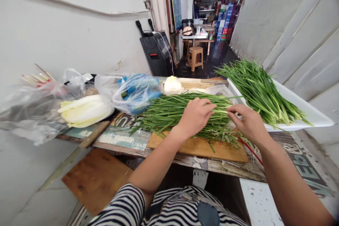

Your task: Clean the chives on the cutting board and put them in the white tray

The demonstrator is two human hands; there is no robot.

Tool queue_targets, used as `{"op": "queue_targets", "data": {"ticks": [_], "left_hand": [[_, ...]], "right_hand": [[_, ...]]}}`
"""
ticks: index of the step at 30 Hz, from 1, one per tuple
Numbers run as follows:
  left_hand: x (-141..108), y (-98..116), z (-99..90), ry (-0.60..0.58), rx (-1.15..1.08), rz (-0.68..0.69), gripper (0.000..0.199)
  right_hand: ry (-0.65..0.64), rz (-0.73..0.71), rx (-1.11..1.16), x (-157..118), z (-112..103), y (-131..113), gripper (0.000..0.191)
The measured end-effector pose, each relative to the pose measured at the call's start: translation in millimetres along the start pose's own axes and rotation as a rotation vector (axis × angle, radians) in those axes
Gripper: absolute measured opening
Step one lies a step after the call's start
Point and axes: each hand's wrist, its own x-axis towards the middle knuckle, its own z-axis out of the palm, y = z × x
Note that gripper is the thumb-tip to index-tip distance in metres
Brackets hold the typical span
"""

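A large heap of garlic chives [164, 113] lies across a wooden cutting board [190, 148], its pale stem ends toward the right. My left hand [196, 113] is closed around a few chive stems just above the heap. At the pale ends of those same stems, my right hand [247, 122] pinches with thumb and fingers. Loose trimmings and a thin red strip [250, 148] lie below my right hand. To the right, a white plastic tray [304, 107] holds more garlic chives [259, 91], laid in one direction.
On the left of the worktable [124, 141] are a napa cabbage [86, 111], a clear bag with blue contents [140, 91] and other plastic bags [34, 106]. A white cabbage piece [172, 85] sits behind the heap. Beyond stand a black speaker [159, 51] and a stool [195, 58].
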Motion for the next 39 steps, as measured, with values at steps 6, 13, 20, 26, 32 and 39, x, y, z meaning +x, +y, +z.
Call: {"op": "queue_targets", "data": {"ticks": [6, 13, 20, 26, 32, 39], "left_hand": [[3.2, 3.9, 10.0, -0.188, -0.124, 0.006, 0.022], [-2.7, 3.3, 10.5, -0.034, -0.302, 0.038, 0.018], [-6.2, 2.1, 10.7, 0.035, -0.331, -0.059, 0.014], [-4.2, 4.2, 9.2, 0.013, -0.349, -0.035, 0.014], [-6.5, 3.9, 8.9, 0.054, -0.337, 0.002, 0.013], [-6.0, 3.9, 12.6, 0.115, -0.331, -0.052, 0.011]], "right_hand": [[0.084, 0.184, 0.239, -21.2, -2.6, -28.5, 0.020], [0.230, 0.607, 0.924, -14.3, 15.1, -35.9, 0.029], [0.450, 0.502, 0.544, -21.5, 7.8, -28.5, 0.022], [0.256, 0.172, 0.334, -18.8, 12.6, -37.2, 0.013], [0.364, 0.652, 0.948, -15.2, 25.6, -31.9, 0.032], [0.333, 0.540, 0.290, -25.2, 2.5, -26.4, 0.030]]}}
